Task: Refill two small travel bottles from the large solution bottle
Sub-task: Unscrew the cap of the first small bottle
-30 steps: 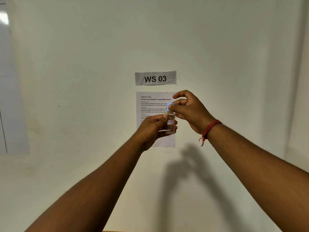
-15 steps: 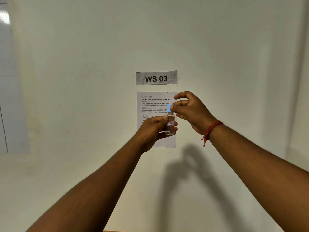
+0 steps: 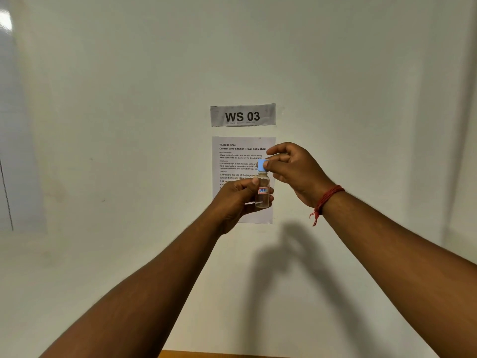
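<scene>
Bottle: a small clear glass travel bottle (image 3: pixel 262 191) with a red-edged label is held upright in mid-air, just right of centre, in front of the wall.
Cap: a pale blue plastic screw cap (image 3: pixel 262 165) sits at the bottle's 12 o'clock, on its neck.
Left hand: the left hand (image 3: pixel 238 200), at the bottle's 9 o'clock, grips the glass body with thumb and curled fingers, likely to keep it steady.
Right hand: the right hand (image 3: pixel 296 171), at 2 o'clock, pinches the cap between thumb and fingers, placed for twisting; tightening or loosening cannot be told.
Wrist: a red thread bracelet (image 3: pixel 325 200) circles the right wrist.
Wall: a grey "WS 03" sign (image 3: pixel 243 115) hangs at 12 o'clock above a white printed instruction sheet (image 3: pixel 233 161), partly hidden by the hands.
Desk: a thin orange desk edge (image 3: pixel 206 354) shows at 6 o'clock.
Large bottle: not in view.
</scene>
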